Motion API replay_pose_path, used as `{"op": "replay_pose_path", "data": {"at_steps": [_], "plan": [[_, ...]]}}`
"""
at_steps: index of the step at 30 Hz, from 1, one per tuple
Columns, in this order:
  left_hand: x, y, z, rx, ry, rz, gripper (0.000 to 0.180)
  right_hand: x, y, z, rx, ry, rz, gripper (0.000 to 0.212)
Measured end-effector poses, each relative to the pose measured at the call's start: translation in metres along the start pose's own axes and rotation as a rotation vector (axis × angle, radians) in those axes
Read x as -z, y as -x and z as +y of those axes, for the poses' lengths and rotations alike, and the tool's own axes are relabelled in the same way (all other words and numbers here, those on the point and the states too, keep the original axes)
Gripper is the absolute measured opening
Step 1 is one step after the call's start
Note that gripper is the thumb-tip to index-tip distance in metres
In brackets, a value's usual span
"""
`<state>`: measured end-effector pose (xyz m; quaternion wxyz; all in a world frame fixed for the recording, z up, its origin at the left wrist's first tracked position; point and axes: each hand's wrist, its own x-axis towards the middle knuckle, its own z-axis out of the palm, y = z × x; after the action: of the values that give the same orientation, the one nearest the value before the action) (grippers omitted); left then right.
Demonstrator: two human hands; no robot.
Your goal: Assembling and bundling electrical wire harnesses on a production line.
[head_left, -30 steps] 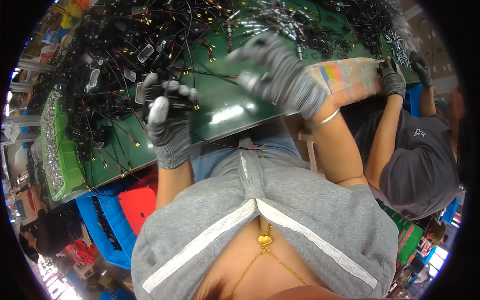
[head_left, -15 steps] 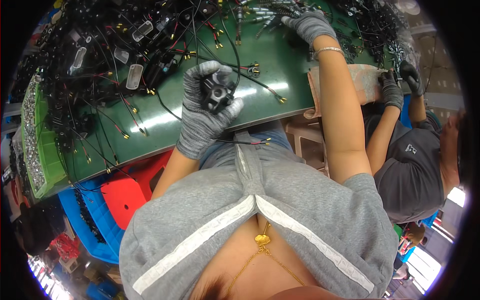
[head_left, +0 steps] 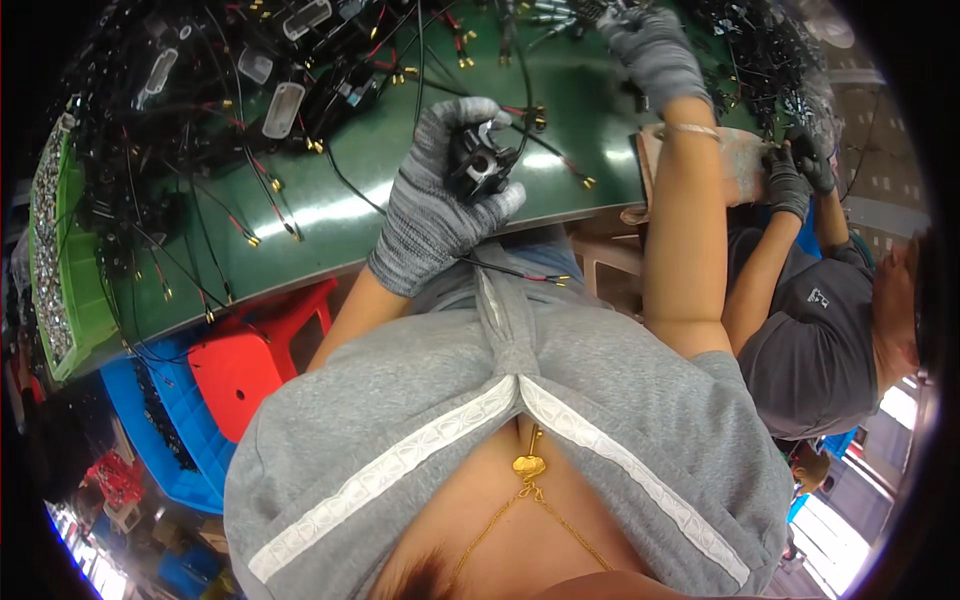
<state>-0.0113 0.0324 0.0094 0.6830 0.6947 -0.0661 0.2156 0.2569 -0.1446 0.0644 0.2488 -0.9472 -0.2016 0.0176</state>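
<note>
My left hand (head_left: 425, 210), in a grey knit glove, holds a black housing (head_left: 478, 168) above the table's near edge. The housing has a round, metal-rimmed hole facing up, and a thin black cable runs from it. My fingers and thumb wrap round its sides. At the far side of the table, my gloved right hand (head_left: 655, 60) reaches to a heap of silver metal parts (head_left: 550, 14). Its fingertips are blurred among the parts, so whether they grip one is hidden.
Black cabled parts (head_left: 210, 130) crowd the green table (head_left: 330, 240) at left. A green bin (head_left: 85, 300) of small metal pieces stands at its left end. Nearby are a red stool (head_left: 235, 375) and a blue crate (head_left: 190, 440). A co-worker's gloved hands (head_left: 790, 180) are at right, beside a cloth (head_left: 735, 170).
The whole view has shifted a little. My left hand still holds the black housing, now turned slightly. My right hand has moved farther up and over the metal parts.
</note>
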Motion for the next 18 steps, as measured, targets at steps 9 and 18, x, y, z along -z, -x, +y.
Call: {"op": "replay_pose_path", "data": {"at_steps": [9, 18], "plan": [[0.002, 0.004, 0.016, 0.206, 0.25, 0.07, 0.064, -0.055, 0.117, -0.116, 0.868, -1.067, 0.255, 0.033], [0.016, -0.003, 0.008, 0.105, 0.549, 0.136, 0.066, -0.027, 0.123, -0.091, 0.853, -0.851, 0.135, 0.052]]}}
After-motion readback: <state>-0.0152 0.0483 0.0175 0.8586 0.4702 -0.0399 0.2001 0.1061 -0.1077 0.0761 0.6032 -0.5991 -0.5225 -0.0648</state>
